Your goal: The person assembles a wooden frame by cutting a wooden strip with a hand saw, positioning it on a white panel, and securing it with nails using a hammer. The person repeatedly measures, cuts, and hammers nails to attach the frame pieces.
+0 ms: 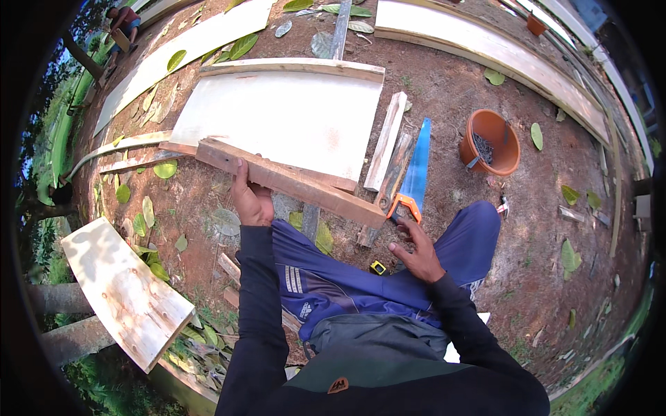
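Note:
My left hand grips a thick wooden beam from its near side, thumb up against the face and the other fingers partly hidden. The beam slants across the near edge of a white panel with wooden strips along its edges. My right hand is empty with fingers apart, just below the orange handle of a hand saw with a blue blade. The saw lies on the ground beside two short wood pieces. A yellow and black tape measure rests close to my lap.
An orange bucket of nails stands right of the saw, with a hammer near it. Long boards lie at the far right and far left. A pale plank is at the near left. Another person is far left. Leaves litter the soil.

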The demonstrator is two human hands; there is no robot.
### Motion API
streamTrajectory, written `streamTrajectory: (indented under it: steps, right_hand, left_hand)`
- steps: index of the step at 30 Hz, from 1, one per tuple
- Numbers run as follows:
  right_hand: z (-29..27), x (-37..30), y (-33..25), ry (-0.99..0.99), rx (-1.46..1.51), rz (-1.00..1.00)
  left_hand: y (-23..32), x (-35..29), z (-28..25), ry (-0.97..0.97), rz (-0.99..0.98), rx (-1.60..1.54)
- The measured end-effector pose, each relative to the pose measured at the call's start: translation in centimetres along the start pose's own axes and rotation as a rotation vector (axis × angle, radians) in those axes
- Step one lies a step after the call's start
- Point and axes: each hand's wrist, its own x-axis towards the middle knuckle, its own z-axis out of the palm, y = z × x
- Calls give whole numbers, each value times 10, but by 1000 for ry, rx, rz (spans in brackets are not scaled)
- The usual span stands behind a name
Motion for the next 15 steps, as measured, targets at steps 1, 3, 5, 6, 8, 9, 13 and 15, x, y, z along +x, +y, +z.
streamTrajectory:
  steps: [1, 3, 5, 6, 8, 9, 13, 15]
  right_hand:
    - [3, 0, -4, -39, 65, -1]
    - [9, -8, 6, 27, 299, 153]
    - [5, -10, 4, 58, 664, 332]
    - [7, -12, 9, 83, 642, 364]
    - [6, -22, 12, 78, 751, 448]
    - [6, -23, 12, 75, 809, 483]
    - [4, -35, -5, -227, 1194, 484]
    - [5, -37, -25, -314, 1164, 449]
  left_hand:
    - [-16, -4, -10, 14, -78, -48]
    - [-48, -15, -20, 81, -167, -114]
    - [-61, -23, -34, 178, -240, -156]
    - [-67, -24, -48, 179, -217, -174]
    - [-77, -34, -54, 152, -278, -248]
    - [-78, -39, -47, 163, -299, -271]
    - [-101, -34, -48, 7, -321, -406]
    - [-108, -27, -45, -125, -400, -523]
